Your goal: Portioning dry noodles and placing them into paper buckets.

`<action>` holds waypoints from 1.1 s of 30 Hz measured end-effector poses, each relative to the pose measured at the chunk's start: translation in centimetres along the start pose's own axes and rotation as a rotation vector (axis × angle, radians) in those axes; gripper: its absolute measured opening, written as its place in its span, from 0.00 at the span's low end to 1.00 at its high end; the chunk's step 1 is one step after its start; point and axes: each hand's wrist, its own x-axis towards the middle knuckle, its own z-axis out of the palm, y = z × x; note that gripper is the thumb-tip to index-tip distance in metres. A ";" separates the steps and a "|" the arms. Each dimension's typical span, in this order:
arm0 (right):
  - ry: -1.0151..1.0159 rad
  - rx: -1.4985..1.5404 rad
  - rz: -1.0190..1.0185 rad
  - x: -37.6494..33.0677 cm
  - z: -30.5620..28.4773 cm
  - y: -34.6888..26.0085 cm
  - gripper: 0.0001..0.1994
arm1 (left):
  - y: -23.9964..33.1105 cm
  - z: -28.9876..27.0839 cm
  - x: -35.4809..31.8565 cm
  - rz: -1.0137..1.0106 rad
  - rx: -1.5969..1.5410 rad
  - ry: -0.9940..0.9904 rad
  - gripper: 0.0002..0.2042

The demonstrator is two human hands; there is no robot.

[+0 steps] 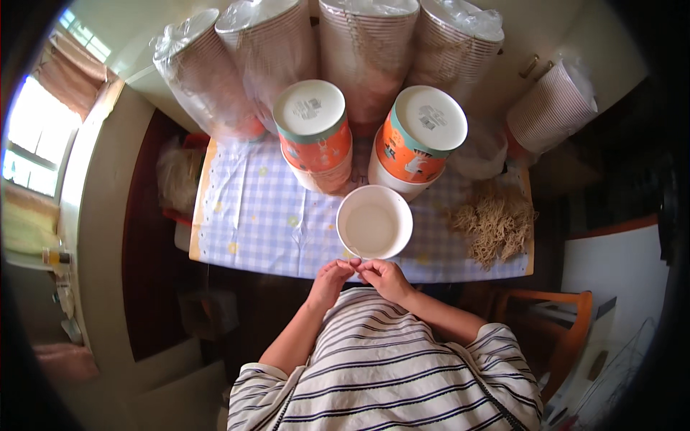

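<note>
Evidently, the most room is taken by the table [269,237], whose thin, checked cloth is creased in places; if it were tugged at the front edge, whatever is stood on it could be dragged along. At its back, four tall stacks of nested paper tubs [366,68] are set close together in clear, crinkled film; a knock to one could be passed to its neighbours. A fifth wrapped stack [550,108] is seen tilted at the right, though some of that lean may be owed to the lens. In front, two shorter stacks of upturned tubs, the left [315,147] and the right [417,151], are topped with smooth white bases and orange printed walls banded in green; they could be toppled by a careless forearm. At the right, a heap of tan strands [496,223] is matted and springy-looking, so several could be pulled out at once. Between the hands and the upturned stacks, a plain white tub [374,223] is stood mouth up, round and smooth-rimmed, near the front edge, from which it could be nudged off. At its near rim, the left hand [333,280] and right hand [387,279] are brought fingertip to fingertip, narrowly curled; whether anything fine is pinched there cannot be made out.
</note>
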 end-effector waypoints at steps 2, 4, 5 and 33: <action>-0.017 0.160 0.071 0.2 1.0 0.1 0.07 | 1.0 0.2 0.1 -0.065 -0.066 -0.047 0.06; -0.015 0.189 0.080 0.3 1.6 0.1 0.07 | 1.1 -1.1 0.6 -0.117 -0.071 -0.133 0.05; -0.024 0.218 0.085 0.3 1.9 0.1 0.07 | 1.1 -1.6 0.8 -0.137 -0.068 -0.173 0.05; 0.364 -0.181 0.014 0.1 4.5 -1.5 0.10 | 2.1 -2.4 1.0 -0.012 0.661 -0.254 0.07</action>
